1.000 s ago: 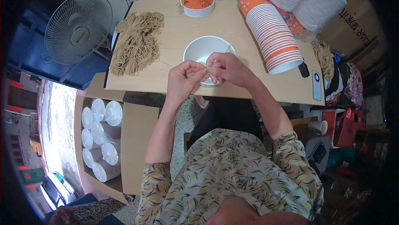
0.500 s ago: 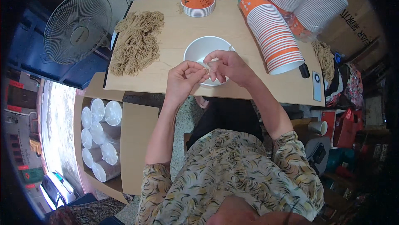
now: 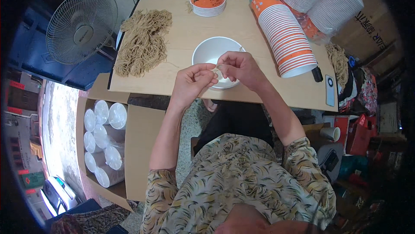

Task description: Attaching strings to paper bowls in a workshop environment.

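Note:
My left hand (image 3: 193, 82) and my right hand (image 3: 243, 70) meet over the near side of a white paper bucket (image 3: 203, 51), whose open mouth and white inside show. Both hands are closed in a pinch, thumbs against fingertips. Between them is a thin pale cord (image 3: 218, 67), small and mostly covered by the fingers. A bit of cord also shows at the bucket's right rim. To the left on the table lies a loose heap of tan cords (image 3: 142, 43).
A long nested stack of orange-and-white paper buckets (image 3: 287, 39) lies at the right. A shorter stack (image 3: 208, 0) stands upside down at the back. The fan (image 3: 82, 30) and an open carton (image 3: 145, 156) of wrapped cups are left. A phone-like object (image 3: 330, 91) sits at the right edge.
My right hand's fingers have closed in toward my left hand's fingertips, and the right index finger is lower. The view has shifted slightly; the buckets and the cord heap stay put.

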Demonstrator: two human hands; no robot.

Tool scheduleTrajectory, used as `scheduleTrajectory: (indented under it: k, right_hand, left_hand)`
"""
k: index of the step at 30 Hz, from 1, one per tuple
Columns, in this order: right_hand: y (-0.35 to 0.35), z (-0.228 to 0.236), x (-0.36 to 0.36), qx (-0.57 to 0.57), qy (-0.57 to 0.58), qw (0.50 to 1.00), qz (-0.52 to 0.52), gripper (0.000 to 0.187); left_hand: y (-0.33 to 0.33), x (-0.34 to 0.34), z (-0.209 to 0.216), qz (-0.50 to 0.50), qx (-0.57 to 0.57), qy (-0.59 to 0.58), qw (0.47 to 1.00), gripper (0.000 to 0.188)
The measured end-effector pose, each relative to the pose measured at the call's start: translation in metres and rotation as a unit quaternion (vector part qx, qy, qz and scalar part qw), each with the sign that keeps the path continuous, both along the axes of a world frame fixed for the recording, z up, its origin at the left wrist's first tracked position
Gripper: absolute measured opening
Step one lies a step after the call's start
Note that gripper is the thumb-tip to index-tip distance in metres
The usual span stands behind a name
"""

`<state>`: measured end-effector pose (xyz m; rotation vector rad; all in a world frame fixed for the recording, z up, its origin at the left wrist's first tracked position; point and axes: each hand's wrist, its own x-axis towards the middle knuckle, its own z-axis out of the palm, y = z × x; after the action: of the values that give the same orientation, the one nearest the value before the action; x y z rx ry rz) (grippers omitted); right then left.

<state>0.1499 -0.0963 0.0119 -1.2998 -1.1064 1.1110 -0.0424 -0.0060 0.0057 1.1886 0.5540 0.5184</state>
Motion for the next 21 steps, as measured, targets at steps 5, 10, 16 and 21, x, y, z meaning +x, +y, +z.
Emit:
scheduleTrajectory:
  k: [5, 10, 16, 21]
  right_hand:
    - [0.002, -0.008, 0.002, 0.042, -0.031, 0.998, -0.048, 0.004]
    - [0.003, -0.013, -0.005, 0.061, -0.038, 0.994, -0.082, 0.006]
    - [-0.007, 0.009, -0.003, 0.055, -0.118, 0.991, -0.03, 0.008]
    - [-0.013, 0.008, 0.003, 0.033, -0.214, 0.976, -0.008, 0.008]
  left_hand:
    - [0.0, -0.001, 0.003, -0.02, 0.041, 0.031, 0.998, 0.028]
    - [-0.002, 0.002, 0.001, -0.001, 0.047, 0.028, 0.998, 0.026]
    - [-0.003, 0.004, -0.002, 0.036, 0.136, 0.045, 0.989, 0.015]
    - [-0.001, -0.004, -0.007, 0.049, 0.187, 0.031, 0.981, 0.013]
